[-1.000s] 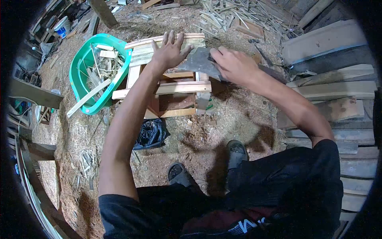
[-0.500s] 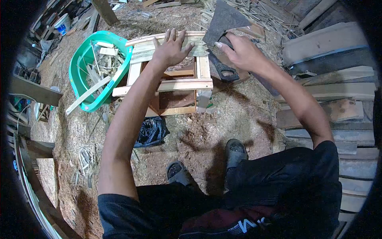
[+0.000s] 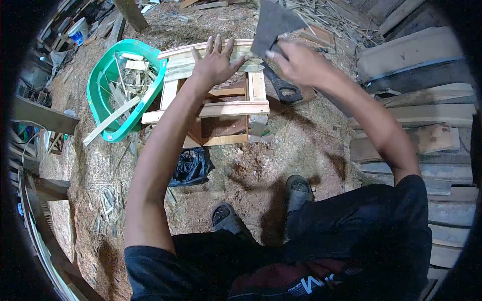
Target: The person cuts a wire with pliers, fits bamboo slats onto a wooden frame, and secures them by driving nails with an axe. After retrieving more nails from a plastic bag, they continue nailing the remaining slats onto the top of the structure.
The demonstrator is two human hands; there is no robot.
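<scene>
My left hand (image 3: 215, 65) lies spread and flat on the top slats of a small wooden frame (image 3: 233, 108), which looks like an unfinished stool. Its fingertips reach the far edge strip. My right hand (image 3: 301, 62) is closed round a hatchet-like tool with a broad dark blade (image 3: 275, 25), raised at the frame's right end. That hand is slightly blurred, and the grip is mostly hidden by it. Just below the blade, to the right of the frame, a dark handsaw (image 3: 287, 92) lies with its handle hole showing.
A green plastic tub (image 3: 93, 90) full of wood scraps stands left of the frame. A black plastic bag (image 3: 192, 168) sits below it. Stacked boards (image 3: 422, 115) line the right side. A wooden post (image 3: 131, 14) rises at the back. Sawdust and offcuts cover the floor.
My right hand and the tool have shifted slightly, the blade swinging left and more upright. My left hand stays on the frame.
</scene>
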